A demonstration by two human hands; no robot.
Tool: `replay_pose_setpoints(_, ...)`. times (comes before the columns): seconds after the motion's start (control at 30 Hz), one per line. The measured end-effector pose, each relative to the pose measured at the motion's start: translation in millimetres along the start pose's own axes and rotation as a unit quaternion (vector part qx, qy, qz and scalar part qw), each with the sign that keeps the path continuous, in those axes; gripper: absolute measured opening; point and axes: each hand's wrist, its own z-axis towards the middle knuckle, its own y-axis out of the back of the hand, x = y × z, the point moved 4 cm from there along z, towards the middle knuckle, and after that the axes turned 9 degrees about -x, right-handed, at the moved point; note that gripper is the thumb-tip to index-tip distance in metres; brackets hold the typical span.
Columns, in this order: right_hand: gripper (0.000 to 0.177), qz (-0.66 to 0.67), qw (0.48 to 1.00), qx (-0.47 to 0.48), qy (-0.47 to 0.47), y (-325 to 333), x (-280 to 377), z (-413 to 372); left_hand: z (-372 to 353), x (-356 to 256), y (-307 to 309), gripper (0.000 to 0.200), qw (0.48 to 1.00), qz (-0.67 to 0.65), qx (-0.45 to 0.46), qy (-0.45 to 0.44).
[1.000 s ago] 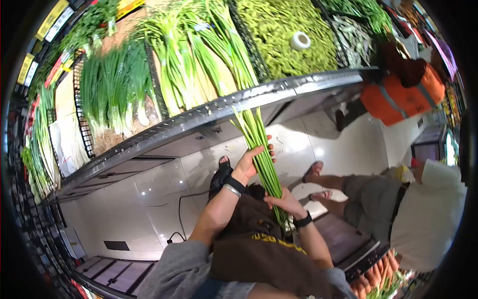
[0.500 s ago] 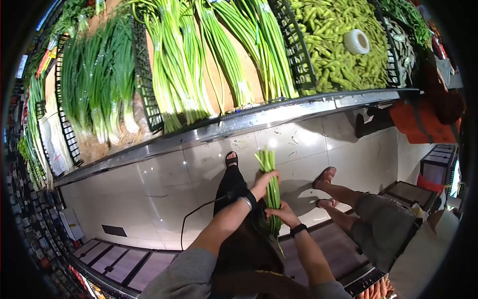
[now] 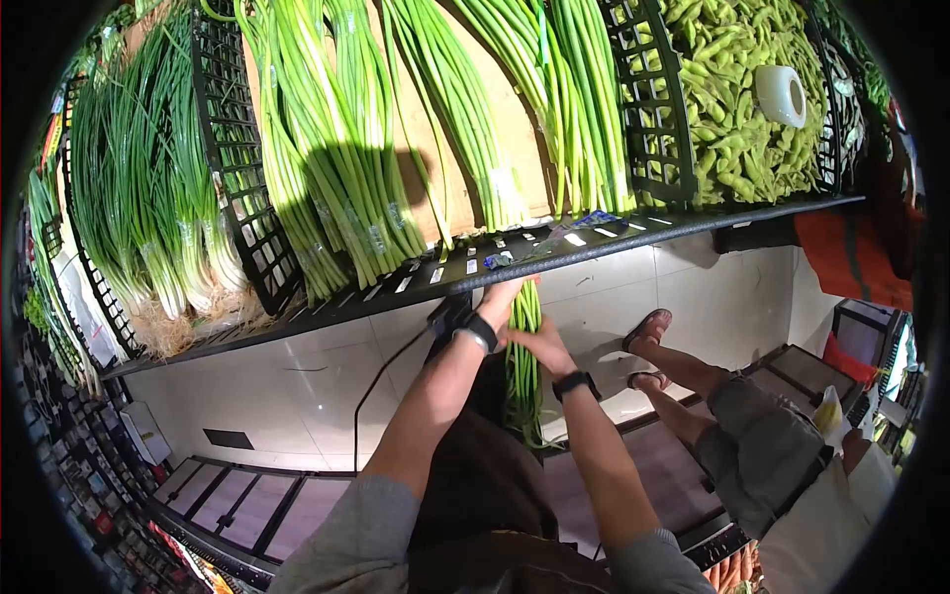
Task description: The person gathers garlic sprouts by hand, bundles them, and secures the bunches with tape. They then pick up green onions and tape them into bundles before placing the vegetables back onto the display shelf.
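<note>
Both my hands hold one bunch of garlic scapes (image 3: 523,381), long thin green stalks hanging down just in front of the shelf edge. My left hand (image 3: 502,300) is closed around its upper part, close under the shelf's front. Lower down, my right hand (image 3: 540,345) grips the same bunch, its thumb across the stalks. The top end of the bunch is mostly hidden behind my left hand and by the shelf edge. Beyond the hands, more bunches of garlic scapes (image 3: 445,119) lie on brown cardboard on the display.
Black plastic baskets (image 3: 648,109) divide the display. Spring onions (image 3: 148,178) lie left; green soybean pods (image 3: 732,109) lie right with a white roll (image 3: 781,96) on top. The black shelf edge (image 3: 435,275) runs across. A person in shorts (image 3: 757,436) stands close on my right.
My view has come closer to the display. Both hands and the bunch have moved forward, up to the shelf edge, and the bunch's top end has passed mostly out of sight.
</note>
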Motion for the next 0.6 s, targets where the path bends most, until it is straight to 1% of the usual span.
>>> replay_pose_setpoints(0.03, 0.028, 0.048, 0.999, -0.019, 0.013, -5.0, 9.0, 5.3, -9.8, -5.0, -4.4, 0.024, 1.0, 0.0, 0.001, 0.001)
replay_pose_setpoints(0.07, 0.024, 0.098, 0.994, -0.039, 0.025, -7.7, 13.0, 5.2, -21.8, -8.0, -3.2, 0.024, 0.998, 0.043, -0.044, -0.002)
replay_pose_setpoints(0.1, 0.023, 0.111, 0.993, -0.03, 0.008, -10.9, 2.6, -0.4, -31.6, -6.7, 0.7, 0.024, 0.992, 0.088, -0.088, -0.003)
replay_pose_setpoints(0.13, 0.022, 0.121, 0.992, -0.019, -0.01, -13.9, -11.6, -9.7, -39.2, 0.7, 4.6, 0.023, 0.991, 0.11, -0.068, -0.048)
replay_pose_setpoints(0.17, 0.02, 0.13, 0.99, -0.043, -0.03, -15.6, -27.1, -19.3, -44.9, 13.1, 9.5, 0.022, 0.989, 0.129, -0.052, -0.042)
replay_pose_setpoints(0.2, 0.02, 0.129, 0.99, -0.045, -0.034, -19.6, -30.4, -29.9, -46.2, 23.0, 13.2, 0.022, 0.988, 0.148, -0.035, -0.04)
replay_pose_setpoints(0.27, 0.02, 0.172, 0.982, -0.071, -0.023, -25.6, -30.5, -41.8, -37.8, 37.2, 11.3, 0.023, 0.987, 0.151, -0.04, -0.024)
replay_pose_setpoints(0.3, 0.02, 0.162, 0.982, -0.091, -0.001, -29.2, -24.7, -39.6, -44.6, 17.3, 5.1, 0.023, 0.969, 0.227, -0.075, -0.068)
replay_pose_setpoints(0.33, 0.02, 0.16, 0.983, -0.09, 0.001, -35.8, -13.4, -34.2, -44.7, 1.6, -0.4, 0.024, 0.941, 0.3, -0.109, -0.111)
replay_pose_setpoints(0.37, 0.02, 0.135, 0.979, -0.134, 0.067, -37.5, 6.0, -25.0, -27.4, -1.4, -1.4, 0.026, 0.955, 0.242, -0.154, -0.078)
replay_pose_setpoints(0.4, 0.02, 0.111, 0.968, -0.178, 0.139, -35.6, 25.2, -16.2, -23.9, -14.9, -1.8, 0.027, 0.981, 0.164, -0.097, -0.033)
replay_pose_setpoints(0.43, 0.023, 0.074, 0.983, -0.129, 0.106, -33.5, 30.4, -9.6, -21.9, -16.6, -3.0, 0.02, 0.989, 0.109, -0.084, -0.052)
replay_pose_setpoints(0.47, 0.023, 0.074, 0.982, -0.128, 0.116, -27.1, 28.5, -9.8, -27.3, -12.2, -0.5, 0.014, 0.994, 0.053, -0.072, -0.069)
replay_pose_setpoints(0.5, 0.025, 0.045, 0.99, -0.104, 0.084, -25.0, 14.7, -14.4, -40.6, -11.0, 0.7, 0.018, 0.997, 0.035, -0.057, -0.039)
replay_pose_setpoints(0.53, 0.028, 0.014, 0.995, -0.08, 0.052, -24.0, 3.0, -21.8, -55.6, -10.4, 1.7, 0.025, 0.996, 0.063, 0.0, -0.062)
replay_pose_setpoints(0.57, 0.027, 0.009, 0.995, -0.081, 0.064, -23.9, -2.3, -37.6, -75.7, -5.2, 6.3, 0.033, 0.991, 0.091, 0.056, -0.082)
replay_pose_setpoints(0.6, 0.026, 0.004, 0.994, -0.084, 0.075, -26.0, -8.2, -56.4, -98.9, 1.6, 14.7, 0.037, 0.988, 0.118, 0.055, -0.085)
